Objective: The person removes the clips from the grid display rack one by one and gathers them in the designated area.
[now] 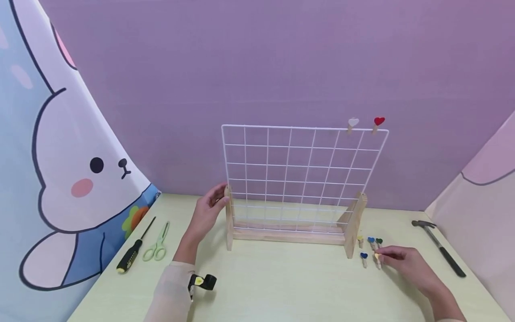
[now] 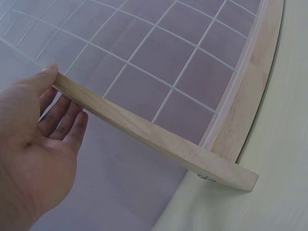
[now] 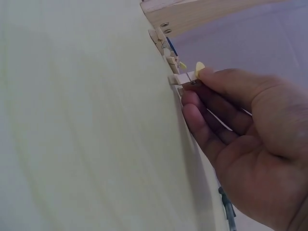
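A white wire grid [image 1: 297, 172] stands upright in a wooden stand [image 1: 289, 235]. My left hand [image 1: 207, 212] grips the top of the stand's left post [image 2: 144, 132], thumb on one side and fingers behind. To the right of the stand, my right hand [image 1: 410, 268] pinches a small wooden clothespin with a pale yellow heart [image 3: 187, 78] between thumb and fingers, low at the tabletop. Several other heart clothespins lie close by, among them a dark blue one [image 1: 364, 259] and a green one [image 1: 379, 242]. A white-heart clothespin [image 1: 352, 123] and a red-heart clothespin [image 1: 378, 123] are clipped on the grid's top edge.
On the left of the table [image 1: 261, 286] lie a screwdriver [image 1: 130, 255] and green scissors [image 1: 158, 246]. A hammer [image 1: 440, 248] lies at the right edge. A purple cloth [image 1: 257, 67] hangs behind, and a rabbit-print cloth [image 1: 60, 179] hangs at the left.
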Tool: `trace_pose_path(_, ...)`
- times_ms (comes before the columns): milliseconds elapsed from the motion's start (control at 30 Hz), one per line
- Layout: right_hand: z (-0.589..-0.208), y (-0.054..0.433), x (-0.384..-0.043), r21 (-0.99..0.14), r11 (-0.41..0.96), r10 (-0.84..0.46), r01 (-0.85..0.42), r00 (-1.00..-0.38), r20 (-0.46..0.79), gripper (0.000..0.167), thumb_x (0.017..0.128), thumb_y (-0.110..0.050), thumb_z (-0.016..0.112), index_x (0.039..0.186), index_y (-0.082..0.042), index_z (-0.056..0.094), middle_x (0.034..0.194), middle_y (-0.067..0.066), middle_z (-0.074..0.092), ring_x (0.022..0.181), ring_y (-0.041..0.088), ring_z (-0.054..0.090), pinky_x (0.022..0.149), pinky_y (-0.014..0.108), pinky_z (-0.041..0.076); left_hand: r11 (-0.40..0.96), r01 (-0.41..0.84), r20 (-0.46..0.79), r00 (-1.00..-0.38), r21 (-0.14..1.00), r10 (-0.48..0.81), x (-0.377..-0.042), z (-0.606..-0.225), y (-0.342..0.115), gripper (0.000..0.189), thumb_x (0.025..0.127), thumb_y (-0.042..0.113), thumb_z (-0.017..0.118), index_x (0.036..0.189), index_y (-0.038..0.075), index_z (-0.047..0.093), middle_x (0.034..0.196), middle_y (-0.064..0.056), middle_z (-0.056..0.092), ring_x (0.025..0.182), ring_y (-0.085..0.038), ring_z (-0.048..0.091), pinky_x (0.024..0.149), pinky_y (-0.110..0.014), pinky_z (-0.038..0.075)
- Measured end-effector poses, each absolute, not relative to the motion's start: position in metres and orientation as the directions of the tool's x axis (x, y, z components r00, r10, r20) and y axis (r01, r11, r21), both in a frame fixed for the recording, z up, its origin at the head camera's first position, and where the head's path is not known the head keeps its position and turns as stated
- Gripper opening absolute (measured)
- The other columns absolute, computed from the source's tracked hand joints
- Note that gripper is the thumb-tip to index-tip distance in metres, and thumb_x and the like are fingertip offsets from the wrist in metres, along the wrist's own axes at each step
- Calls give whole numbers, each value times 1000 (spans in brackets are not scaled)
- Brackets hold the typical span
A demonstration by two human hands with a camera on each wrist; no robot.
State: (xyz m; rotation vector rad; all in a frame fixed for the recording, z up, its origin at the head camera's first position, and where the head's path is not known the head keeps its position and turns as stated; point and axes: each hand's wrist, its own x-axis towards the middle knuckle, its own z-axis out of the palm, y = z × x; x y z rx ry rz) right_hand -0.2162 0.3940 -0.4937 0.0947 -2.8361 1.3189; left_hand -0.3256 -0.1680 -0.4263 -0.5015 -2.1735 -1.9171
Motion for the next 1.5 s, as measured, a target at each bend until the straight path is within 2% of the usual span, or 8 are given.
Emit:
trace_pose_path(533, -497, 392, -220, -748, 658, -28, -88, -995, 92, 27, 97, -18, 73, 118, -1, 76, 115, 15, 77, 96, -13, 63, 79, 11, 54, 100, 368, 357, -927, 924, 118, -325, -427, -168, 51, 103, 19, 65, 151, 8, 51, 148, -16, 58, 124, -4, 59, 103, -13, 51)
trace_pose_path(833, -501, 392, -221, -765, 632, -26, -123, -990, 138, 25, 95, -15, 74, 114, 0, 77, 110, 4, 80, 96, -16, 62, 77, 8, 54, 102, 360, 348, -930, 927, 114, -325, -426, -168, 51, 103, 18, 65, 151, 7, 51, 149, -16, 58, 122, -1, 59, 103, -12, 51)
trace_pose_path(1200, -504, 393, -223, -773, 616, -29, -153, -985, 172, 23, 93, -12, 76, 112, 1, 77, 106, -2, 80, 97, -16, 62, 76, 9, 54, 96, 360, 349, -930, 928, 117, -325, -423, -168, 51, 103, 17, 65, 151, 6, 50, 149, -16, 57, 122, 0, 59, 103, -12, 51)
trace_pose_path(1500, -505, 391, -224, -759, 637, 0, -134, -985, 174, 21, 93, -13, 77, 111, -2, 78, 108, 3, 80, 97, -17, 61, 77, 8, 53, 92, 360, 349, -930, 929, 116, -327, -425, -167, 50, 103, 17, 64, 151, 7, 51, 148, -17, 58, 122, 0, 60, 103, -12, 51)
